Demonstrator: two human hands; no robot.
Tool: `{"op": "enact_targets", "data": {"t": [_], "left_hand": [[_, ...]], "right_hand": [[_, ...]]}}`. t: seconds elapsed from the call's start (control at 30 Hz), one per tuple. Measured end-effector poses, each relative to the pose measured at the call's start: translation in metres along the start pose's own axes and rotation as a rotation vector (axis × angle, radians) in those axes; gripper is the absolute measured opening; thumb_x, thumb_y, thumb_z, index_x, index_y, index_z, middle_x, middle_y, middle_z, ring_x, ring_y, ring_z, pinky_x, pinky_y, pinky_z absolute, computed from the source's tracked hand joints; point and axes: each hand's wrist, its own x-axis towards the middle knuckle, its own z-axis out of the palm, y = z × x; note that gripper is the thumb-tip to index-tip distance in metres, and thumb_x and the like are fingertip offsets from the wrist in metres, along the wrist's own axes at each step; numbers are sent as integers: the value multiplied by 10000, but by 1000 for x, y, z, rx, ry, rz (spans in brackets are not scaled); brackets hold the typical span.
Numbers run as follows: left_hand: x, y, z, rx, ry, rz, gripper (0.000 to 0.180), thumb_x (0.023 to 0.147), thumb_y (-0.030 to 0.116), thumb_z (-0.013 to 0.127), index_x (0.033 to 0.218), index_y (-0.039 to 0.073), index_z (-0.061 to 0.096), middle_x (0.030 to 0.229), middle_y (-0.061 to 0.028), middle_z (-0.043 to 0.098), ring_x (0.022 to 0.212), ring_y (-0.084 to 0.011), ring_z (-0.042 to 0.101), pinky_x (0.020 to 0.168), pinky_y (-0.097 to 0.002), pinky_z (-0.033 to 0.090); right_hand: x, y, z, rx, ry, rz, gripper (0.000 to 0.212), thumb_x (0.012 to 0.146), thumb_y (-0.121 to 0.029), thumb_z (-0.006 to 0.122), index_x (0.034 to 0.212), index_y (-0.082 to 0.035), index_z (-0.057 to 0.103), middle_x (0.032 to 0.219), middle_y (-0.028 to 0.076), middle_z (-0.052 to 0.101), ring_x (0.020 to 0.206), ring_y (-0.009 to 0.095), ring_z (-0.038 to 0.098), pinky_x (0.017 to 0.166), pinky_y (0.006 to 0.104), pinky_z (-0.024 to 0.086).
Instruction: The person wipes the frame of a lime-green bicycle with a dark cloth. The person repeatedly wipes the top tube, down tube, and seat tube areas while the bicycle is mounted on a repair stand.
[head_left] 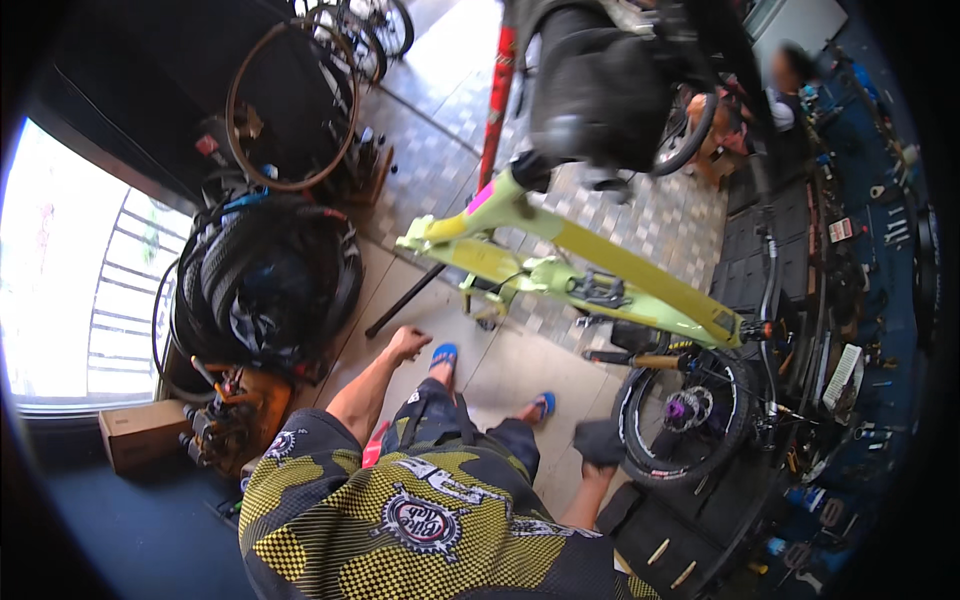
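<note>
My left hand [407, 344] hangs in the air above the tiled floor, below the left end of a yellow-green bicycle frame [600, 250]. Its fingers are loosely bent and apart, with nothing visible in them. A black cloth [601, 442] is in my right hand [598, 473], low on my right side. Just right of that cloth stands a bicycle wheel [624, 415] with a black tyre and a purple hub. The bicycle frame is held up in front of me, tilted down to the right. Neither hand touches it.
Several tyres [215, 270] are piled at the left, near a cardboard box [142, 434]. A bare rim [232, 125] stands behind them. Along the right runs a dark bench [740, 520] beside a wall board hung with tools [895, 228]. Another person [790, 75] is at the far right.
</note>
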Motion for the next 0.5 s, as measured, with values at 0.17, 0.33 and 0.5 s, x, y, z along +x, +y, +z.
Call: {"op": "enact_targets", "data": {"t": [0.17,0.33,0.5], "left_hand": [[39,3,11,142,-28,148,470,886,396,789,1172,26,738,979,-124,758,784,-187,726,612,-353,613],[100,4,63,278,122,249,545,816,433,801,1190,43,732,1172,-241,735,1120,-363,700,955,-448,567],[169,31,84,156,74,86,461,752,439,828,790,-14,752,812,-199,757,822,-380,748,775,-438,610]], "right_hand": [[57,90,86,-504,311,18,439,1062,-324,561,1411,-60,589,1475,101,610,1385,305,542,1220,534,380],[46,111,125,-484,591,69,434,1046,-374,589,1376,-95,634,1400,96,669,1275,309,634,1161,527,455],[18,120,117,-551,492,230,491,1032,-431,589,1388,-95,626,1404,93,668,1288,306,626,1152,552,448]]}}
